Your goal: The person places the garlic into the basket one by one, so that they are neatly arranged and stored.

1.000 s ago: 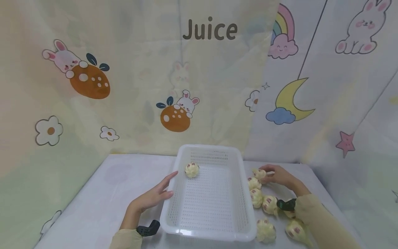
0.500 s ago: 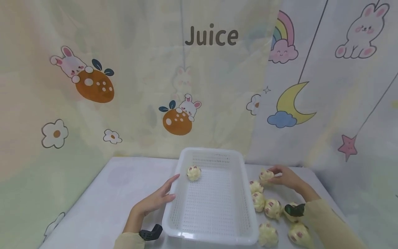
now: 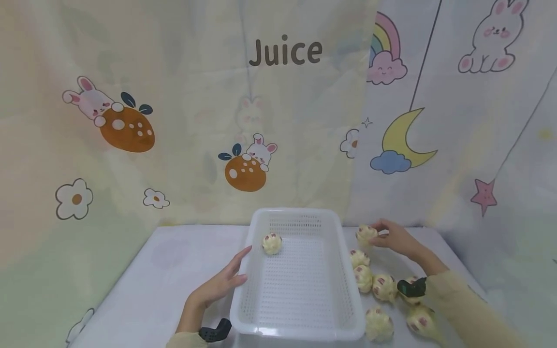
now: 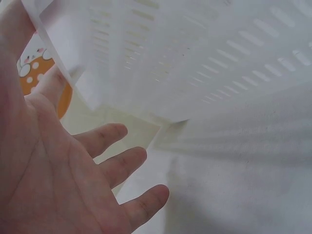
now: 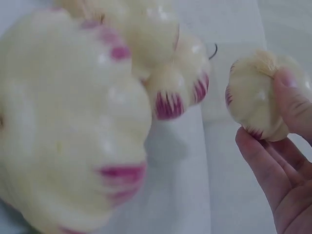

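A white perforated plastic basket [image 3: 300, 290] stands in the middle of the table, one garlic bulb [image 3: 272, 244] inside near its far left corner. My left hand [image 3: 217, 288] touches the basket's left rim with thumb and forefinger; in the left wrist view its other fingers [image 4: 124, 165] stretch out below the rim, holding nothing. To the right of the basket, my right hand [image 3: 396, 239] pinches a garlic bulb [image 5: 256, 100] between thumb and fingertips, seemingly lifted off the table. Several more purple-streaked garlic bulbs [image 3: 385, 288] lie close to the basket's right side.
The white table [image 3: 174, 270] ends at a cloth backdrop [image 3: 191, 193] printed with rabbits, a moon and flowers. Another garlic bulb [image 3: 379, 325] sits by the basket's near right corner. A garlic bulb with a long stem [image 3: 422, 320] lies beneath the right forearm.
My right hand has taken the pinched garlic bulb up and away from the other bulbs. The left hand keeps its place at the basket rim. The head view has shifted slightly.
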Demonstrator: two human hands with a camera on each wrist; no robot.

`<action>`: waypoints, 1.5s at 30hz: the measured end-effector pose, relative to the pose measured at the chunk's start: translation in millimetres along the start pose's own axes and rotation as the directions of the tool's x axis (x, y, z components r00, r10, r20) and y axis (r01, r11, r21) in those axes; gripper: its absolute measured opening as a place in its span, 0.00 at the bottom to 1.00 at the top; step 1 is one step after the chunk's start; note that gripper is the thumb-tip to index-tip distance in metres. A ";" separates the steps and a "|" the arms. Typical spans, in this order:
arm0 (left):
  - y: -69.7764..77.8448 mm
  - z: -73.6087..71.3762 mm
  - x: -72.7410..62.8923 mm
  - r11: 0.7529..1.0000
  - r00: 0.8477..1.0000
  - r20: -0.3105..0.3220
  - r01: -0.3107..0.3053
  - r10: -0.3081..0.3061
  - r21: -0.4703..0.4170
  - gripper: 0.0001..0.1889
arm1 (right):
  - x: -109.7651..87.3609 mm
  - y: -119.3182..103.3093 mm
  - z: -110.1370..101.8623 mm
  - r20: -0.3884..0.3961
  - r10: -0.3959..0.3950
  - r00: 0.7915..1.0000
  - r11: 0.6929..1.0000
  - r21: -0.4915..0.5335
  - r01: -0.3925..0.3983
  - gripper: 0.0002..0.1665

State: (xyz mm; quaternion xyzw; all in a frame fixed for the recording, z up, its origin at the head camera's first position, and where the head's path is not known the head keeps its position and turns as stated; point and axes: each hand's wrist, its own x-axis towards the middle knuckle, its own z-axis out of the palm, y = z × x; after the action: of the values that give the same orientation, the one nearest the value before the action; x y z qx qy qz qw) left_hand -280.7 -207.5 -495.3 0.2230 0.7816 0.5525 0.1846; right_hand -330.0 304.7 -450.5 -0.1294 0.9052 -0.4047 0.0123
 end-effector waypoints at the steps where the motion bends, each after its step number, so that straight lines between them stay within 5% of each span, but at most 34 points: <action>1: -0.8 0.5 -1.0 1.000 1.000 0.001 -0.003 0.003 -0.002 0.35 | 0.6 -3.1 1.4 -0.003 0.008 1.000 1.000 0.012 -0.008 0.26; 11: -4.1 -1.1 -3.2 1.000 1.000 -0.005 0.006 -0.006 0.008 0.35 | 3.1 -31.9 14.5 -0.095 0.121 0.988 0.963 0.254 -0.093 0.41; 15: -4.5 -1.9 1.1 1.000 1.000 -0.020 0.014 -0.013 0.021 0.36 | 6.5 -42.0 14.5 -0.099 0.177 0.979 0.916 0.381 -0.127 0.46; 17: -3.2 -1.5 2.8 0.999 1.000 -0.019 0.021 -0.020 0.026 0.36 | 7.4 -48.9 13.7 -0.091 0.200 0.976 0.869 0.477 -0.133 0.45; 24: -1.1 -0.9 2.7 0.999 0.999 -0.025 0.031 -0.030 0.027 0.37 | 6.6 -77.2 16.7 -0.097 0.281 0.955 0.575 0.814 -0.087 0.34; 30: 2.2 -1.0 0.9 1.000 1.000 -0.014 0.006 -0.006 0.014 0.36 | 8.4 -101.0 26.6 -0.105 0.342 0.934 0.461 0.885 -0.069 0.30; 35: 0.4 -2.7 -0.3 1.000 1.000 -0.021 0.001 -0.001 0.010 0.35 | 18.6 -114.2 42.4 -0.101 0.350 0.931 0.446 0.892 -0.071 0.27; 40: 1.0 -3.7 0.2 1.000 1.000 -0.021 0.006 -0.006 0.020 0.36 | 28.2 -120.5 61.2 -0.119 0.335 0.935 0.477 0.877 -0.059 0.38; 45: 1.2 -3.2 2.7 0.999 0.999 -0.028 0.017 -0.016 0.030 0.37 | 37.6 -122.2 78.4 -0.136 0.338 0.931 0.490 0.870 -0.051 0.32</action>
State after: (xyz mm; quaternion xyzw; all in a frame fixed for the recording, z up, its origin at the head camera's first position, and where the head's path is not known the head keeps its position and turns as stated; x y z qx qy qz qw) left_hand -284.4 -208.2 -493.2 0.2116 0.7941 0.5422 0.1749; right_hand -329.0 160.3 -410.2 0.0586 0.5874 -0.8071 -0.0119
